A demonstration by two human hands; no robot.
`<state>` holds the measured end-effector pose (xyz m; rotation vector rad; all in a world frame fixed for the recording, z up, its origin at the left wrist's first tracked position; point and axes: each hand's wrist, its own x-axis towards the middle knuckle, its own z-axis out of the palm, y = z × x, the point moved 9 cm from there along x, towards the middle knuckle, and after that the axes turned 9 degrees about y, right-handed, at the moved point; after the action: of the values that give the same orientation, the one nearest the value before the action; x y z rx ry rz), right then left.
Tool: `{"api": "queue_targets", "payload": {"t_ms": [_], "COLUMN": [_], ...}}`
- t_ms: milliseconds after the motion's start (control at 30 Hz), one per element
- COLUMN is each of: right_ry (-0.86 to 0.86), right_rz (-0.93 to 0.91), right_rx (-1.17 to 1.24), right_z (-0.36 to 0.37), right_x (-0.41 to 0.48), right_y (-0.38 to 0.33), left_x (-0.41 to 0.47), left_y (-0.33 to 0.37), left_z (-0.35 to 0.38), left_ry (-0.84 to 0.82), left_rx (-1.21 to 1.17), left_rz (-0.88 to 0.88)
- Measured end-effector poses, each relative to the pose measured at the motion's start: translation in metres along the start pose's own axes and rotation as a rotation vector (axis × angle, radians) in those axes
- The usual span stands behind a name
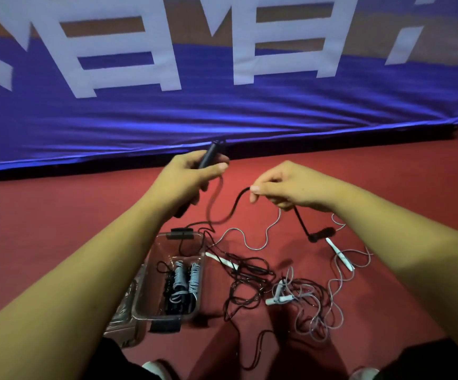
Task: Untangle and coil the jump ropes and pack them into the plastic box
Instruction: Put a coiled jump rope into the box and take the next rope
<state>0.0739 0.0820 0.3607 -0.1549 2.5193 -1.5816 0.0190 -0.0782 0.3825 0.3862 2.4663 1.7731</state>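
Fingers of left hand (192, 174) grip black handle (209, 156); right hand (285, 185) pinches black rope (222, 215).

Left hand (192, 178) curled gripping; right hand (291, 187) pinching; forearms outstretched.

Left hand (189, 179) grips the black handle (211, 153), right hand (293, 187) pinches the black rope (234, 207) sagging between them. Near left, the plastic box (164, 317) holds coiled ropes (186, 278); a tangle (249, 278) sprawls just right of it on the floor (58, 209).
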Motion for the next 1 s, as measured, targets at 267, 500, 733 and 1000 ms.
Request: {"api": "queue_targets", "payload": {"t_ms": [267,500,733,1000], "right_ry": [0.046,0.007,0.257,0.394], "right_rz": [0.013,0.347,0.362,0.206], "right_rx": [0.157,0.127,0.464,0.376], "right_z": [-0.016,-0.005,-0.017,-0.023], "right_x": [-0.003,-0.013,0.002,0.009], "right_y": [0.004,0.078,0.048,0.027], "left_x": [-0.015,0.007,-0.007,-0.068], "left_y": [0.01,-0.009,-0.019,-0.023], "left_z": [0.04,-0.018,0.013,0.098], "left_ry": [-0.197,0.163,0.013,-0.596], "left_rx": [-0.354,-0.088,-0.182,-0.502], "left_rz": [-0.123,-0.101,-0.196,-0.611]}}
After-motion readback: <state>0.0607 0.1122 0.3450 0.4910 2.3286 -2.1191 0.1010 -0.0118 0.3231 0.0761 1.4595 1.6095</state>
